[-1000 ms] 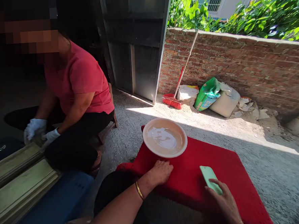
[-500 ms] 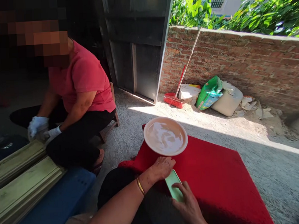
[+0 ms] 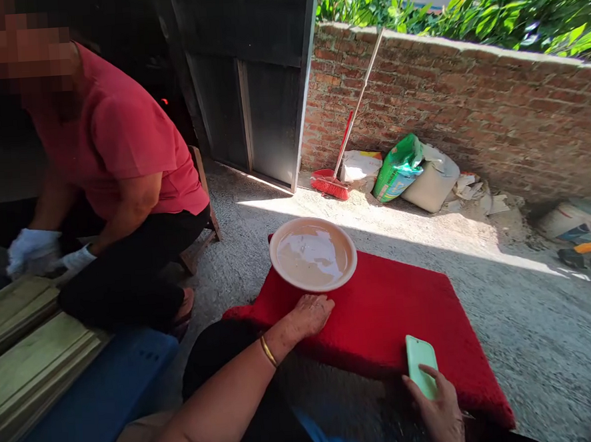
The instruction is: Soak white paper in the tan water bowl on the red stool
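A pale green flat rectangular piece [image 3: 421,365] with rounded corners and a thin rim is in my right hand [image 3: 439,402]. Thumb and fingers grip its lower end, above the front right part of the red cloth-covered surface [image 3: 405,294]. My left hand [image 3: 314,313], below a gold bangle, rests by the near side of the round basin [image 3: 313,253]. Its fingers are curled closed, and whatever they may hold is hidden. Shiny, pale liquid fills the basin, which stands at the far left of the red surface.
A person in a red shirt [image 3: 130,144] with white gloves sits at left by long pale boards [image 3: 33,357] and a blue bench [image 3: 101,399]. Beyond are a dark metal door [image 3: 248,97], a brick wall [image 3: 443,105], a red broom [image 3: 331,187] and a green sack [image 3: 397,168].
My right hand has moved right with the green piece, away from my left hand. The left hand stays near the basin. The view has shifted a little down and right.
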### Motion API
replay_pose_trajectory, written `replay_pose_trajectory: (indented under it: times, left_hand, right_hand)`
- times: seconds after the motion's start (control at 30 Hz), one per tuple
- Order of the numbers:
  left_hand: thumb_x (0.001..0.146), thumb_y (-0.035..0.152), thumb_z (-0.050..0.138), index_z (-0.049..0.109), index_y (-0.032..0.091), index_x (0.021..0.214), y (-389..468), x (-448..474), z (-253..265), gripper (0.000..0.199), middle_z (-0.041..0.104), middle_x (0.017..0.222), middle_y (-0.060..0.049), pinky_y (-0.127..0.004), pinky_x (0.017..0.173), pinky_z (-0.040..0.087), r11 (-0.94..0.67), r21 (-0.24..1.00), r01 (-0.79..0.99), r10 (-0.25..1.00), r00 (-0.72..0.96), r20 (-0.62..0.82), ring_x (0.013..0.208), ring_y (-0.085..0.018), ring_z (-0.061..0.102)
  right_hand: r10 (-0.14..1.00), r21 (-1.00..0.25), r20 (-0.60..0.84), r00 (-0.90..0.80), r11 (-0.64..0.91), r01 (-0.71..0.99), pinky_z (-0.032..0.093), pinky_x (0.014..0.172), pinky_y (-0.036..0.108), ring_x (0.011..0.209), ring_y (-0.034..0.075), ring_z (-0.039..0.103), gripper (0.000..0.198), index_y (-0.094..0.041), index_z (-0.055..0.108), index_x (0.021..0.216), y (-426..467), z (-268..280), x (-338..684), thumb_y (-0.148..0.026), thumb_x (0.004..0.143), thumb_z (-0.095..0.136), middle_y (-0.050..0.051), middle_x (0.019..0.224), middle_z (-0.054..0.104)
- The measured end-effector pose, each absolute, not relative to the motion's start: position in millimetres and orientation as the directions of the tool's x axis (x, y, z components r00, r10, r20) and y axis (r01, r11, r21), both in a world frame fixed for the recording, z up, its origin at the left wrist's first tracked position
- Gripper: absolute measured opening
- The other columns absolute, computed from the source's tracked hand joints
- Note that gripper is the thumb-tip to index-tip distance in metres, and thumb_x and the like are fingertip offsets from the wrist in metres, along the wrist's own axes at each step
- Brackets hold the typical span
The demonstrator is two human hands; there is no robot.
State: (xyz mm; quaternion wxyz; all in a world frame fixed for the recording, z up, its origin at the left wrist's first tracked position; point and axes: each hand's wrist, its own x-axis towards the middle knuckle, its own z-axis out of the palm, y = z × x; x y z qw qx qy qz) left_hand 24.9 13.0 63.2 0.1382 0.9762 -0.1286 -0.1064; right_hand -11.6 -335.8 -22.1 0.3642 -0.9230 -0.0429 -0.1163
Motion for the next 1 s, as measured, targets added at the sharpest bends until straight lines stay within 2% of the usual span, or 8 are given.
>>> replay_pose_trajectory:
  times: [0.2, 0.37, 0.47, 0.63, 0.77, 0.83, 0.9, 1.0]
  left_hand:
    - [0.099, 0.018, 0.042, 0.068, 0.015, 0.105, 16, 26, 55, 0.027, 0.07, 0.104, -0.015, -0.04, 0.083, 0.054, -0.937, 0.283, -0.206, -0.261, 0.95, -0.171, 0.1, -0.029, 0.069]
    - [0.1, 0.019, 0.04, 0.068, 0.015, 0.108, 14, 26, 55, 0.03, 0.07, 0.107, -0.015, -0.041, 0.086, 0.054, -0.934, 0.27, -0.233, -0.279, 0.949, -0.149, 0.103, -0.029, 0.069]
    - [0.101, 0.019, 0.039, 0.068, 0.016, 0.109, 11, 27, 59, 0.03, 0.07, 0.108, -0.014, -0.041, 0.088, 0.054, -0.934, 0.266, -0.238, -0.287, 0.944, -0.163, 0.105, -0.029, 0.069]
    - [0.1, 0.019, 0.039, 0.068, 0.017, 0.109, 11, 30, 60, 0.03, 0.07, 0.109, -0.013, -0.039, 0.087, 0.055, -0.937, 0.263, -0.23, -0.286, 0.938, -0.196, 0.104, -0.028, 0.069]
    - [0.1, 0.018, 0.039, 0.067, 0.016, 0.109, 13, 28, 56, 0.029, 0.07, 0.109, -0.014, -0.04, 0.089, 0.054, -0.936, 0.257, -0.239, -0.289, 0.941, -0.177, 0.105, -0.027, 0.068]
    - [0.1, 0.019, 0.04, 0.067, 0.016, 0.109, 14, 27, 55, 0.028, 0.07, 0.11, -0.014, -0.04, 0.091, 0.053, -0.937, 0.259, -0.236, -0.284, 0.944, -0.167, 0.106, -0.027, 0.068]
    - [0.1, 0.02, 0.04, 0.066, 0.017, 0.107, 14, 26, 54, 0.027, 0.07, 0.109, -0.013, -0.039, 0.091, 0.053, -0.937, 0.265, -0.229, -0.28, 0.945, -0.172, 0.106, -0.026, 0.067]
    - [0.101, 0.02, 0.039, 0.066, 0.018, 0.106, 14, 26, 55, 0.028, 0.07, 0.107, -0.012, -0.038, 0.088, 0.053, -0.934, 0.272, -0.232, -0.285, 0.942, -0.176, 0.103, -0.026, 0.068]
  right_hand:
    - [0.363, -0.775, 0.065, 0.929, -0.569, 0.277, 0.058, 0.081, 0.034, 0.095, 0.023, 0.069, 0.034, -0.031, 0.07, 0.108, -264, -24, -42, -0.043, 0.076, 0.068, 0.004, 0.106, 0.066]
    - [-0.3, -0.739, 0.159, 0.941, -0.668, -0.088, 0.052, 0.088, 0.061, 0.105, 0.044, 0.064, 0.06, -0.027, 0.063, 0.103, -355, -26, -17, -0.073, 0.064, 0.066, 0.014, 0.107, 0.065]
    - [-0.438, -0.712, 0.152, 0.886, -0.67, -0.209, 0.051, 0.081, 0.065, 0.101, 0.047, 0.062, 0.058, -0.031, 0.06, 0.097, -379, -34, -10, -0.076, 0.061, 0.065, 0.013, 0.101, 0.064]
    - [-0.161, -0.728, 0.192, 0.968, -0.685, 0.03, 0.053, 0.085, 0.054, 0.096, 0.038, 0.065, 0.048, -0.027, 0.062, 0.099, -305, -33, -27, -0.066, 0.071, 0.062, 0.009, 0.095, 0.063]
    - [0.508, -0.67, -0.038, 0.861, -0.651, 0.355, 0.054, 0.075, 0.032, 0.087, 0.021, 0.067, 0.028, -0.029, 0.068, 0.1, -235, -14, -50, -0.031, 0.073, 0.062, 0.003, 0.102, 0.064]
    - [0.692, -0.648, -0.099, 0.715, -0.59, 0.481, 0.052, 0.076, 0.029, 0.09, 0.019, 0.067, 0.035, -0.031, 0.07, 0.101, -223, -7, -51, -0.022, 0.067, 0.064, 0.002, 0.107, 0.064]
    - [0.653, -0.668, -0.026, 0.757, -0.575, 0.473, 0.053, 0.08, 0.03, 0.097, 0.021, 0.067, 0.035, -0.03, 0.07, 0.103, -234, -2, -42, -0.026, 0.069, 0.066, 0.004, 0.111, 0.064]
    - [0.227, -0.701, 0.204, 0.952, -0.645, 0.304, 0.054, 0.086, 0.04, 0.103, 0.027, 0.065, 0.032, -0.028, 0.068, 0.103, -286, 5, -11, -0.045, 0.077, 0.063, 0.008, 0.11, 0.063]
